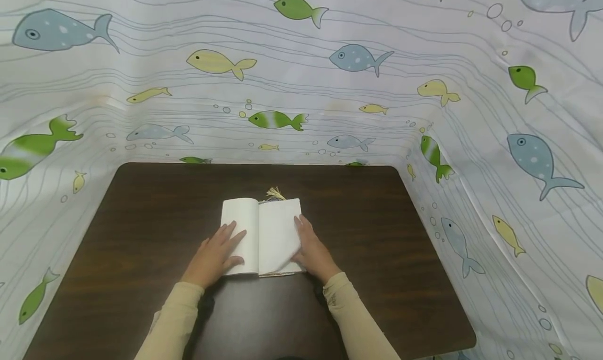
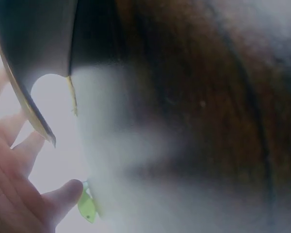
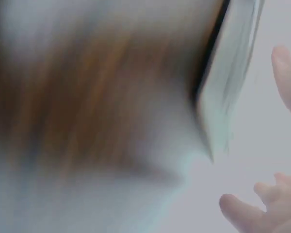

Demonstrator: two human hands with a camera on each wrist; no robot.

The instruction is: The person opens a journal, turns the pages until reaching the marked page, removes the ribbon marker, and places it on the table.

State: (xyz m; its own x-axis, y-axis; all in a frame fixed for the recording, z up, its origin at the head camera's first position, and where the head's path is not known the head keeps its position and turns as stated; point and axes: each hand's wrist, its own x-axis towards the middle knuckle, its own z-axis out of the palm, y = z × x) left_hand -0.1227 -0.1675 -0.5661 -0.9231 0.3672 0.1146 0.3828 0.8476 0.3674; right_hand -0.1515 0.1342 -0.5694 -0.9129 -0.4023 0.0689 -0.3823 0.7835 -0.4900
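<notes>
An open book (image 1: 239, 213) with blank white pages lies on the dark wooden table, a tassel (image 1: 275, 193) poking out past its top edge. My left hand (image 1: 215, 255) rests on the left page with its fingers spread. At the right edge is my right hand (image 1: 316, 250), fingers along the side and thumb by the lower corner, where a page (image 1: 280, 234) lifts in a curve. The left wrist view catches the book's dark cover (image 2: 43, 39) beside the left fingers. In the right wrist view, the right thumb and fingers stand wide apart near the page edges (image 3: 228, 82).
The brown table (image 1: 155, 208) spreads out around the book, with rounded corners. White fabric printed with fish (image 1: 278, 82) hangs along the back and both sides.
</notes>
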